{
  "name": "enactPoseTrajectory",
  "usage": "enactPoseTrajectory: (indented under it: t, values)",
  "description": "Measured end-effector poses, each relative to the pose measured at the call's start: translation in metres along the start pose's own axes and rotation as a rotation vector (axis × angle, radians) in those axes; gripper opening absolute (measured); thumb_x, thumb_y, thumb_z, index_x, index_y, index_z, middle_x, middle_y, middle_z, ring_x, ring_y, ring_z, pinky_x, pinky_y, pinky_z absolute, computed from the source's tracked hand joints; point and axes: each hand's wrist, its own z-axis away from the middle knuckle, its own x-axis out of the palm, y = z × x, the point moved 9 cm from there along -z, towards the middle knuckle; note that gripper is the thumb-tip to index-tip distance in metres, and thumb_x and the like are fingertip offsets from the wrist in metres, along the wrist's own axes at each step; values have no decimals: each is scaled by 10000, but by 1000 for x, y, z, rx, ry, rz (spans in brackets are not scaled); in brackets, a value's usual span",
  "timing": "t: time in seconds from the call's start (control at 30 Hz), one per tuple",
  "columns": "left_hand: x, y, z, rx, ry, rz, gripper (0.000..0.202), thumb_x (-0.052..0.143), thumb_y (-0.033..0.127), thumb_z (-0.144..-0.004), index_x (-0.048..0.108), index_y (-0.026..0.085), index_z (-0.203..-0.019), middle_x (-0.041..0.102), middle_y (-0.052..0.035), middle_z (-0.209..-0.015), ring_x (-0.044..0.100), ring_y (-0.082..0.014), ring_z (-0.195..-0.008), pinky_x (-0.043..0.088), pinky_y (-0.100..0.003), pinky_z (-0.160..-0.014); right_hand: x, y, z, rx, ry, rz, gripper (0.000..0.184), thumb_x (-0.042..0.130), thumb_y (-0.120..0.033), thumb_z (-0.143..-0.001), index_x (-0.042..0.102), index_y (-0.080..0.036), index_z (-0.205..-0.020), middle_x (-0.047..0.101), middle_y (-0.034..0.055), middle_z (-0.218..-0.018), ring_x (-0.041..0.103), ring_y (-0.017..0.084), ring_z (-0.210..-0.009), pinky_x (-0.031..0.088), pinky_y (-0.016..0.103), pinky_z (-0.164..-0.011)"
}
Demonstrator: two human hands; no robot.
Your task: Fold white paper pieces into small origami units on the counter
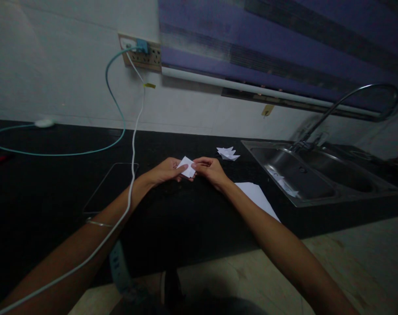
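Both hands meet over the black counter (186, 227) and pinch one small folded piece of white paper (187, 167). My left hand (166, 170) grips its left side with thumb and fingers closed. My right hand (210, 169) pinches its right edge. Behind my right hand lies a small pile of folded white paper pieces (228, 153). A flat sheet of white paper (256, 197) lies under my right forearm near the counter's front edge.
A steel double sink (317, 175) with a curved tap (350, 98) is at the right. A dark tablet or phone (112, 186) lies flat at the left. A white cable (133, 144) and a teal cable (54, 153) run from a wall socket (141, 52).
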Motion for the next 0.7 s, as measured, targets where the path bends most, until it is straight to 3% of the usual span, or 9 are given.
enactPoseTrajectory:
  t: [0.17,0.33,0.43,0.6,0.7]
  values:
    - [-4,-6,-2,-39,37,-2,448,517,524,-925,741,138,-897,699,-86,-697,562,-118,-513,383,-232,-473,-10,-4,1,1,80,-3,250,845,-331,-628,735,-184,-798,693,36,-715,600,134,-612,492,318,-629]
    - [-14,-6,-3,67,127,-135,387,504,452,-941,714,138,-856,633,-29,-609,484,-92,-457,352,-211,-440,-5,5,1,128,26,-46,227,831,-343,-644,742,-181,-775,693,44,-778,609,126,-668,506,298,-658]
    - [-19,-4,-4,126,178,-203,390,494,445,-942,687,132,-811,630,-24,-620,512,-99,-488,370,-210,-467,-1,9,1,177,-21,-49,211,807,-346,-665,741,-171,-763,678,38,-748,591,116,-650,500,288,-655]
    - [-18,-5,-5,139,175,-194,381,489,429,-948,676,128,-810,684,-58,-727,604,-127,-617,441,-230,-578,-3,-7,0,12,10,96,209,791,-345,-671,722,-155,-725,636,15,-629,525,105,-553,417,270,-560]
    - [-18,-4,-6,174,185,-151,339,515,421,-942,677,144,-833,682,-47,-733,606,-123,-632,440,-218,-572,-2,-12,0,-48,31,178,199,774,-344,-685,715,-156,-716,635,15,-629,513,108,-543,393,271,-549]
